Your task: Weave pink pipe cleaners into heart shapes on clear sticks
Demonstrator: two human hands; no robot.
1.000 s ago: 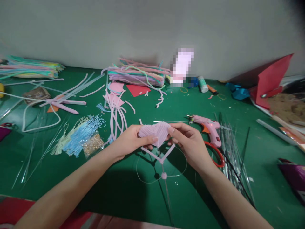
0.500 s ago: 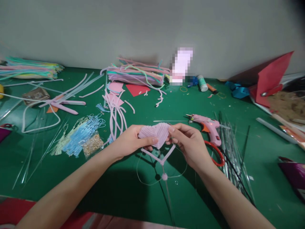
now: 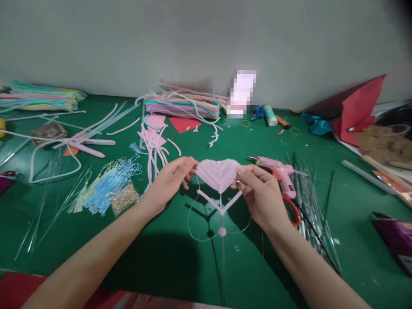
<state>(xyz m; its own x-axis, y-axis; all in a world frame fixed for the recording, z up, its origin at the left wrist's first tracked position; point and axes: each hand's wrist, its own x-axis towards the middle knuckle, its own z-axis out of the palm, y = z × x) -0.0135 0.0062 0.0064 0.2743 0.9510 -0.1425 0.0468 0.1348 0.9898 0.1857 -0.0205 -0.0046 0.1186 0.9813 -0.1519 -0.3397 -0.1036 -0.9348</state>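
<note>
A lilac pipe-cleaner heart with ridged V-shaped rows is held up over the table on a thin clear stick. Its left edge is at the fingertips of my left hand, which is closed with the thumb uppermost. My right hand pinches the right edge between thumb and fingers. Below the heart, a lilac V-shaped pipe-cleaner piece and a small lilac ball sit on the stick. A thin pale thread loops out to both sides.
Right of my hands lie a pink glue gun, red-handled scissors and clear sticks. Blue tassels, a bag of gold beads and loose lilac pipe cleaners lie left. Pipe-cleaner bundles line the wall.
My left thumb has moved off the heart's front to its left edge, so the whole face shows. The heart has risen slightly and faces me more squarely. My right hand still pinches it.
</note>
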